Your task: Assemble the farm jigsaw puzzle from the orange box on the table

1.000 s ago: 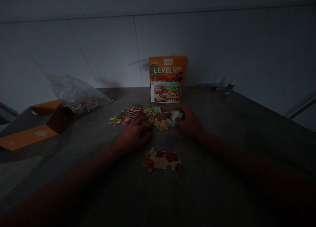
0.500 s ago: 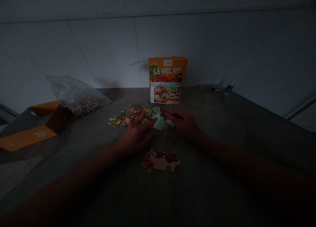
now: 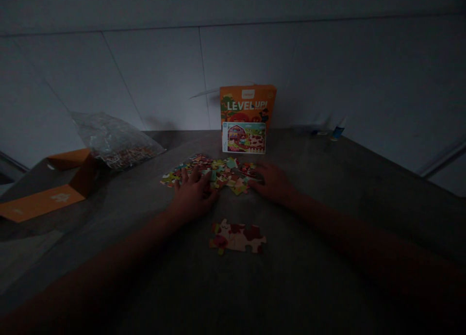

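Observation:
My left hand (image 3: 192, 195) lies palm down with its fingers spread over the near left part of a heap of jigsaw pieces (image 3: 223, 172). At the heap's right edge my right hand (image 3: 272, 182) touches the pieces, its thumb and fingers apart and no piece visibly held. Closer to me, a joined group of puzzle pieces (image 3: 238, 237) shows a pink-and-brown spotted cow. It lies flat on the dark table between my forearms, and neither hand touches it.
Behind the heap, a farm picture card (image 3: 244, 138) leans against an orange "LEVEL UP!" box (image 3: 248, 102). A clear plastic bag of pieces (image 3: 120, 145) and an open orange box part (image 3: 47, 199) are at left. A small blue-labelled bottle (image 3: 338, 131) stands back right.
My left hand has slid left across the heap, and a pale green piece near its fingers has shifted left too. My right hand's fingers have opened out slightly. The cow pieces stay put.

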Tool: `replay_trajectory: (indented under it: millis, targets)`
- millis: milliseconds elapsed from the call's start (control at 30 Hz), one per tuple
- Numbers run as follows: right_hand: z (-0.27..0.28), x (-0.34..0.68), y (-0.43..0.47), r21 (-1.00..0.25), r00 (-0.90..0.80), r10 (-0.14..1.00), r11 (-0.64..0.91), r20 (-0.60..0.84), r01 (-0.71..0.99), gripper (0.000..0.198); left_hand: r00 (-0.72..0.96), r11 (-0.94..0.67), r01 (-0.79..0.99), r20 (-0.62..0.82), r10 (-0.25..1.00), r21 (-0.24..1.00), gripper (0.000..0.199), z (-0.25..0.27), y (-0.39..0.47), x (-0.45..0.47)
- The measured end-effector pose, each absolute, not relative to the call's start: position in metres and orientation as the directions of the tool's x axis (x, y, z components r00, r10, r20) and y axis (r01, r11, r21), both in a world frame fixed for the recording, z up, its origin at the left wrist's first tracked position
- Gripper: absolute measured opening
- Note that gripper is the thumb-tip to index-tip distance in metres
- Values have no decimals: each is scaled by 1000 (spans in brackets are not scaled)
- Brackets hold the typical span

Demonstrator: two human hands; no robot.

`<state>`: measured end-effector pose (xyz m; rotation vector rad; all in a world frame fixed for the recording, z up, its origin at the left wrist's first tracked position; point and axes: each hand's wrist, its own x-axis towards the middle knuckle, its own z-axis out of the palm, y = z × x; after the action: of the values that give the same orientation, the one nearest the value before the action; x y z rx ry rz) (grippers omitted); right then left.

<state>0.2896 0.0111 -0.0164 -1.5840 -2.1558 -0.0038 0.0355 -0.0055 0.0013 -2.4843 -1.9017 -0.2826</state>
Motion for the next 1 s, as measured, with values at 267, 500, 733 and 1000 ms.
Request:
replay_trajectory:
  millis: [267,500,733,1000]
  targets:
    - [-12,272,4,-243,-582,789,614,197,751,54,382,-430,891,273,883,143,52,-3,5,30]
    - [-12,274,7,-280,-579,758,650,300,706,41,347,-438,872,355,868,218,43,-2,8,27]
    - [-14,276,11,-280,-544,754,648,368,708,31,310,-409,875,351,884,259,43,3,7,27]
    - [-11,275,3,-221,-471,788,579,397,785,30,270,-384,873,356,895,302,43,3,8,25]
